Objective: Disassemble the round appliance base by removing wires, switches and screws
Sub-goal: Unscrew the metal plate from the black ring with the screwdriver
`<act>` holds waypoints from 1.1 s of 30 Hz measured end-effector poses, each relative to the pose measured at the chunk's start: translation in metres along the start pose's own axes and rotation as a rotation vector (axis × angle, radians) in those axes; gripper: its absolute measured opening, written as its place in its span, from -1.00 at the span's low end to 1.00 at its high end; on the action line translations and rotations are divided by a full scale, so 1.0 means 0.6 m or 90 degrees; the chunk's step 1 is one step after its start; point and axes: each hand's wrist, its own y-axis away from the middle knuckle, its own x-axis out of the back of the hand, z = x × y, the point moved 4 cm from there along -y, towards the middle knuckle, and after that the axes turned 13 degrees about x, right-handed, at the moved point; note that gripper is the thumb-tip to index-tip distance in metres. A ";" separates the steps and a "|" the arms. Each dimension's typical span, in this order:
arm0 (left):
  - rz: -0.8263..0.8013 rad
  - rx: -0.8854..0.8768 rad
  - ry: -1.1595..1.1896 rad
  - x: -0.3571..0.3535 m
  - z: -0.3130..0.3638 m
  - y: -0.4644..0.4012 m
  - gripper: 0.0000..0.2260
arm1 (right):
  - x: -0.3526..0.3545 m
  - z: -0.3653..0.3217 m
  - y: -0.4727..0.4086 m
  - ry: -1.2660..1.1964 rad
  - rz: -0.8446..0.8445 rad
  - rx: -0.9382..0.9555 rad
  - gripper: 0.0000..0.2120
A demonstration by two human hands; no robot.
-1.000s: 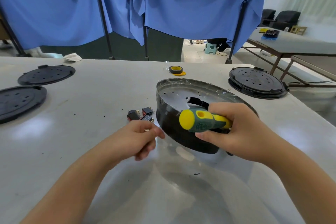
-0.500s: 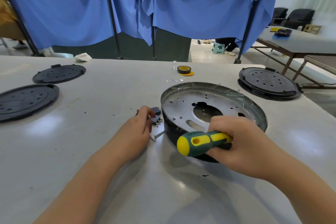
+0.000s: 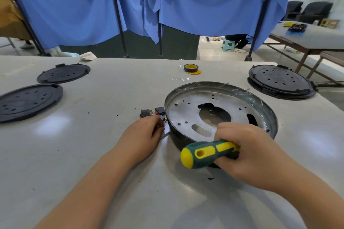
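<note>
The round metal appliance base [image 3: 221,109] lies flat on the white table [image 3: 104,102], open side up, with holes and cut-outs in its silver floor. My right hand [image 3: 249,152] grips a green and yellow screwdriver [image 3: 204,153] at the base's near rim, yellow butt pointing left; its shaft is hidden. My left hand [image 3: 141,135] rests just left of the base, fingers curled over a small black switch [image 3: 162,118]. A thin metal piece [image 3: 164,135] pokes out from under that hand. Two more loose switches [image 3: 146,113] lie beside it.
Two black round covers [image 3: 28,101] lie at the far left, and another black round base [image 3: 281,81] sits at the far right. A roll of yellow and black tape [image 3: 190,68] is at the back. Blue curtains hang behind the table. Small black specks dot the tabletop.
The base was tilted up on its edge and now lies flat. My left hand moved forward from the near rim to the switches. My right hand with the screwdriver lowered with the rim.
</note>
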 end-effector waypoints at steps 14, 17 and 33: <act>0.025 0.041 0.185 0.023 0.008 0.000 -0.86 | 0.003 -0.003 0.002 0.012 -0.005 -0.026 -0.76; -0.020 0.085 0.312 0.028 0.024 0.011 -0.77 | 0.000 -0.006 0.002 0.029 0.001 -0.027 -0.78; -0.161 0.219 0.531 0.004 0.058 0.016 -0.66 | -0.004 -0.006 -0.001 0.093 -0.085 -0.040 -0.73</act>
